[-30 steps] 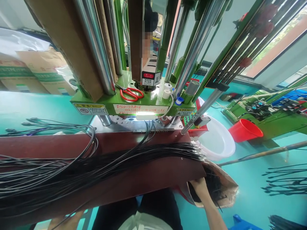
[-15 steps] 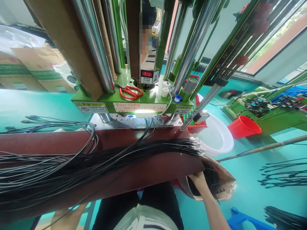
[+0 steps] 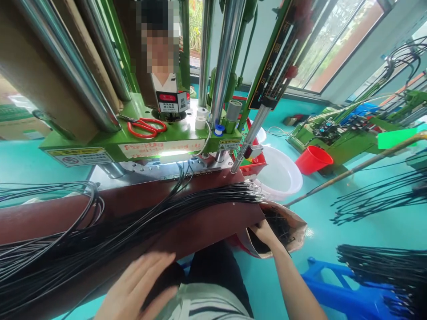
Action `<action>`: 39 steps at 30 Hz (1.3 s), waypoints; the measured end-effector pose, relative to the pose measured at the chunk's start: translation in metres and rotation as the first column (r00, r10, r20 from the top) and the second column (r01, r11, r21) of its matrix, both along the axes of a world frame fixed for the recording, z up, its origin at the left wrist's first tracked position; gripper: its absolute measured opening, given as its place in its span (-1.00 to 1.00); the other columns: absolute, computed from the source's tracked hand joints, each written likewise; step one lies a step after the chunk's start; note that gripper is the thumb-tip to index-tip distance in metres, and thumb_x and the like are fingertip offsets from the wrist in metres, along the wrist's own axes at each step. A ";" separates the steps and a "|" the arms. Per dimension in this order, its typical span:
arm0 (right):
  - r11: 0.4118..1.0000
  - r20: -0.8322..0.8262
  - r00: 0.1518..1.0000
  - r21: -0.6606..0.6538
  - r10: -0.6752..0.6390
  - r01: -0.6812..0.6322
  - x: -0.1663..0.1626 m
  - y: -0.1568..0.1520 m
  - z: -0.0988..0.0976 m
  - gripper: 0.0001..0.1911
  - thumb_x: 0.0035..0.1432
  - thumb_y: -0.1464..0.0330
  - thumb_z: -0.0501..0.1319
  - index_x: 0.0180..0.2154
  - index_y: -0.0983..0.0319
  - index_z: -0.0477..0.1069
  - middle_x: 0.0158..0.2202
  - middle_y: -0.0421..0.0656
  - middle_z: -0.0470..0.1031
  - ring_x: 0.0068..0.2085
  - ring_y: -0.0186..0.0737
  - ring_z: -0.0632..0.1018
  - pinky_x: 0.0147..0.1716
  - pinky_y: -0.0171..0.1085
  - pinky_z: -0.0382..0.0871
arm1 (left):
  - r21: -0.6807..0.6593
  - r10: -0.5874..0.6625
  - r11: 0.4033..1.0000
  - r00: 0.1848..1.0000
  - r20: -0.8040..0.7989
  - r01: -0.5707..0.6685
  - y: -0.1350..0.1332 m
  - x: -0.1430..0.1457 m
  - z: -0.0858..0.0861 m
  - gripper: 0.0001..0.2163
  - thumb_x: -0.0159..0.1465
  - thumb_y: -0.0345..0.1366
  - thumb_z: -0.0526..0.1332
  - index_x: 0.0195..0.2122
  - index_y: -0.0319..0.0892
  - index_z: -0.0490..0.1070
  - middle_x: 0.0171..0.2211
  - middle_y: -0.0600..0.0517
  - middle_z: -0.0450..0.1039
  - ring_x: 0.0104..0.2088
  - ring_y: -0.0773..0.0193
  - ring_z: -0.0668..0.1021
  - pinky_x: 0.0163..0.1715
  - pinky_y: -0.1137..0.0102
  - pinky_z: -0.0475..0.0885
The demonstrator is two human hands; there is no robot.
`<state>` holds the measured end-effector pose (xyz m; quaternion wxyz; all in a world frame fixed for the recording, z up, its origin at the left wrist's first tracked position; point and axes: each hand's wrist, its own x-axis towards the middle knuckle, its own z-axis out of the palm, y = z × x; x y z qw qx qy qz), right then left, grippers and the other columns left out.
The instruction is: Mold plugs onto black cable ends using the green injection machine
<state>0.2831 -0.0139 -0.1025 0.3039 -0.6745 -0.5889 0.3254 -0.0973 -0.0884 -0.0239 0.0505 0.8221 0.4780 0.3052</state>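
Note:
My left hand [image 3: 140, 282] is raised over the near edge of the brown board [image 3: 196, 231], slightly blurred, its fingers stretched and apart with nothing in them. At the board's right end, my right hand [image 3: 263, 233] reaches to the mouth of a paper sack [image 3: 296, 238] with black pieces inside. Its fingers are hidden by the board's corner, so I cannot see whether they hold anything. A long bundle of black cables [image 3: 200, 195] lies across the board, bare metallic tips to the right. A few cables run from it into the green press [image 3: 100, 153].
Red-handled snips [image 3: 147, 128] lie on the press. Right of it stand a white tub [image 3: 283, 171] and a red bucket [image 3: 313, 160]. A blue stool [image 3: 333, 280] is at lower right, near more hanging cables [image 3: 383, 262]. A pole [image 3: 353, 171] crosses the right side.
My left hand has come up from below the board into open view. The head view has shifted to the right. My right hand stays by the sack's mouth.

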 end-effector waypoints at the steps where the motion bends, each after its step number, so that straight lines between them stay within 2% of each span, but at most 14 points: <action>1: 1.000 0.002 1.000 0.021 0.020 -0.020 0.001 0.001 0.001 -0.59 -0.08 0.42 0.13 -0.10 0.29 0.36 -0.09 0.03 0.44 -0.02 0.03 0.41 -0.01 0.02 0.23 | 0.075 -0.018 0.997 0.998 -0.065 0.023 0.020 0.019 0.017 -0.59 0.09 -0.09 0.20 -0.03 -0.04 0.32 -0.12 0.01 0.46 -0.10 0.12 0.47 -0.10 0.28 0.37; 3: 0.994 0.010 0.998 0.088 0.060 -0.061 0.004 0.003 0.004 -0.56 -0.05 0.44 0.11 -0.05 0.27 0.33 -0.04 0.01 0.41 0.00 -0.01 0.39 0.02 0.01 0.21 | 0.120 0.020 0.993 0.979 -0.201 0.004 0.060 0.053 0.045 -0.58 0.12 -0.16 0.19 0.02 -0.11 0.29 0.00 -0.09 0.35 0.00 0.00 0.37 -0.04 0.15 0.27; 5: 0.983 0.043 0.995 0.156 0.094 -0.099 0.009 0.001 0.006 -0.48 -0.03 0.46 0.09 0.05 0.25 0.24 0.05 -0.01 0.33 0.08 -0.04 0.32 0.09 0.01 0.13 | 0.035 0.028 0.999 0.937 -0.349 -0.016 0.098 0.078 0.059 -0.53 0.11 -0.21 0.21 0.05 -0.19 0.25 0.06 -0.20 0.27 0.02 -0.07 0.34 -0.06 0.11 0.26; 10: 0.990 0.077 0.995 0.125 0.062 -0.071 0.029 -0.018 0.004 -0.34 -0.05 0.49 0.06 0.15 0.20 0.08 0.11 -0.05 0.25 0.04 -0.12 0.36 0.05 -0.04 0.22 | -0.315 -0.175 0.949 0.785 -0.594 -0.027 0.151 0.102 0.053 -0.75 0.11 -0.33 0.19 -0.18 -0.27 0.33 -0.27 -0.13 0.39 -0.35 0.09 0.50 -0.38 0.27 0.37; 12: 0.996 0.073 0.997 0.083 0.033 -0.039 0.037 -0.026 0.002 -0.36 -0.03 0.48 0.05 0.15 0.18 0.07 0.10 -0.05 0.25 -0.08 -0.17 0.45 -0.04 -0.07 0.32 | -0.344 -0.229 0.939 0.764 -0.603 0.010 0.154 0.104 0.047 -0.83 0.13 -0.37 0.15 -0.24 -0.29 0.33 -0.30 -0.11 0.37 -0.36 0.10 0.49 -0.45 0.30 0.36; 17: 0.994 0.107 0.994 0.106 -0.001 -0.010 0.043 -0.032 0.018 -0.42 0.02 0.46 0.04 0.13 0.17 0.10 0.09 -0.05 0.25 -0.15 -0.23 0.47 -0.10 -0.12 0.38 | -0.198 -0.148 0.980 0.779 -0.609 0.032 0.150 0.109 0.039 -0.84 0.12 -0.49 0.03 -0.30 -0.35 0.34 -0.28 -0.19 0.35 -0.20 0.00 0.42 -0.34 0.22 0.34; 20: 0.987 0.133 0.991 0.159 -0.014 -0.007 0.040 -0.030 0.038 -0.45 0.06 0.45 0.03 0.12 0.15 0.10 0.07 -0.07 0.27 -0.12 -0.22 0.47 -0.10 -0.13 0.38 | -0.305 -0.212 0.951 0.821 -0.530 0.049 0.155 0.104 0.038 -0.84 0.13 -0.44 0.06 -0.27 -0.32 0.34 -0.28 -0.17 0.37 -0.22 0.04 0.43 -0.30 0.25 0.33; 23: 0.974 0.161 0.986 0.228 -0.039 0.001 0.036 -0.030 0.056 -0.50 0.08 0.44 0.04 0.10 0.16 0.12 0.04 -0.07 0.29 -0.13 -0.21 0.47 -0.09 -0.11 0.38 | -0.370 -0.243 0.923 0.902 -0.356 0.103 0.165 0.091 0.042 -0.83 0.18 -0.32 0.06 -0.25 -0.24 0.33 -0.27 -0.09 0.39 -0.22 0.11 0.45 -0.26 0.30 0.32; 26: 0.953 0.179 0.982 0.304 -0.064 0.007 0.032 -0.032 0.070 -0.53 0.11 0.43 0.05 0.09 0.16 0.15 0.03 -0.06 0.29 -0.14 -0.19 0.48 -0.08 -0.10 0.38 | -0.301 -0.204 0.945 0.949 -0.240 0.127 0.167 0.077 0.050 -0.79 0.22 -0.24 0.01 -0.22 -0.18 0.34 -0.25 -0.04 0.41 -0.23 0.17 0.46 -0.26 0.35 0.32; 30: 0.910 0.179 0.982 0.415 -0.060 -0.020 0.017 -0.033 0.092 -0.58 0.13 0.44 0.04 0.05 0.15 0.21 0.02 -0.06 0.30 -0.16 -0.19 0.48 -0.06 -0.08 0.34 | -0.208 -0.067 0.978 0.984 -0.164 0.032 0.160 0.068 0.063 -0.78 0.21 -0.17 0.00 -0.27 -0.16 0.33 -0.31 -0.02 0.44 -0.28 0.16 0.48 -0.33 0.36 0.31; 33: 0.904 0.029 0.999 0.428 -0.016 0.002 -0.006 -0.034 0.107 -0.66 0.13 0.42 0.08 -0.02 0.16 0.30 -0.05 -0.07 0.37 -0.17 -0.18 0.49 -0.06 -0.08 0.33 | -0.399 0.003 0.917 1.000 0.031 0.009 0.155 0.065 0.071 -0.76 0.16 -0.07 0.06 -0.34 -0.14 0.27 -0.51 0.10 0.40 -0.50 0.27 0.47 -0.46 0.42 0.31; 35: 0.944 -0.233 0.970 0.331 0.067 0.014 -0.028 -0.032 0.111 -0.72 0.13 0.39 0.10 -0.08 0.16 0.35 -0.14 -0.08 0.45 -0.20 -0.16 0.51 -0.10 -0.08 0.35 | -0.519 0.015 0.852 0.989 0.150 0.066 0.153 0.063 0.076 -0.74 0.13 -0.03 0.08 -0.38 -0.13 0.22 -0.60 0.18 0.31 -0.62 0.35 0.40 -0.54 0.46 0.28; 37: 0.978 -0.572 0.803 0.201 0.169 -0.062 -0.054 -0.025 0.112 -0.71 0.11 0.35 0.14 -0.08 0.15 0.35 -0.18 -0.08 0.49 -0.19 -0.13 0.53 -0.10 -0.05 0.34 | -0.546 0.000 0.831 0.981 0.194 0.108 0.151 0.064 0.080 -0.73 0.12 -0.01 0.08 -0.40 -0.13 0.20 -0.64 0.21 0.24 -0.65 0.39 0.34 -0.57 0.48 0.25; 39: 0.975 -0.823 0.525 0.156 0.216 -0.156 -0.078 -0.010 0.113 -0.55 0.02 0.33 0.23 0.00 0.12 0.28 -0.11 -0.08 0.47 -0.09 -0.08 0.49 -0.04 0.00 0.27 | -0.516 -0.028 0.849 0.986 0.165 0.110 0.146 0.066 0.080 -0.74 0.13 -0.02 0.07 -0.41 -0.13 0.21 -0.65 0.20 0.22 -0.64 0.39 0.32 -0.57 0.48 0.23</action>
